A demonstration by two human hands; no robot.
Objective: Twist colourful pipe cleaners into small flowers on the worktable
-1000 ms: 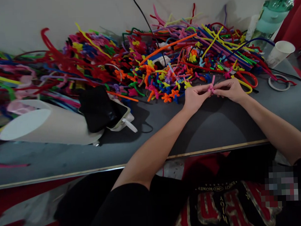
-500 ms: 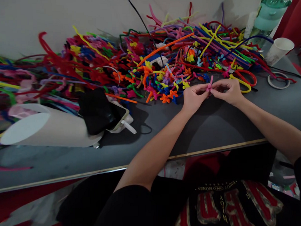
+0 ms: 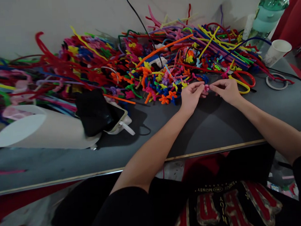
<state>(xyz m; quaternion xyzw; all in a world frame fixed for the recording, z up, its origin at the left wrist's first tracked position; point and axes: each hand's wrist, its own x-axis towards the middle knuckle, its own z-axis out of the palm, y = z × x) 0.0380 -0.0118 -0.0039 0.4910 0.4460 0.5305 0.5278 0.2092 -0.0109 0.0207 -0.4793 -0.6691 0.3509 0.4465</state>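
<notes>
A small pink pipe cleaner piece (image 3: 206, 88), bent into a compact shape, is between my two hands above the grey table (image 3: 190, 131). My left hand (image 3: 192, 95) pinches it from the left with thumb and forefinger. From the other side, the thumb and forefinger of my right hand (image 3: 225, 90) close on its right edge. Just behind my left hand lie small pipe cleaner flowers, among them an orange one (image 3: 164, 99). Scissors with red and yellow handles (image 3: 243, 81) rest beside my right hand.
Colourful pipe cleaners (image 3: 89, 69) are heaped along the wall. On the left lie a white tube-like container (image 3: 54, 129) and a black phone-like object (image 3: 96, 111). A paper cup (image 3: 278, 52), a green bottle (image 3: 267, 16) and a white ring (image 3: 276, 81) are at the right.
The pink strand that stood up between my fingers no longer sticks out; the piece looks more compact. My hands have shifted slightly to the left and my right fingers have opened a little apart.
</notes>
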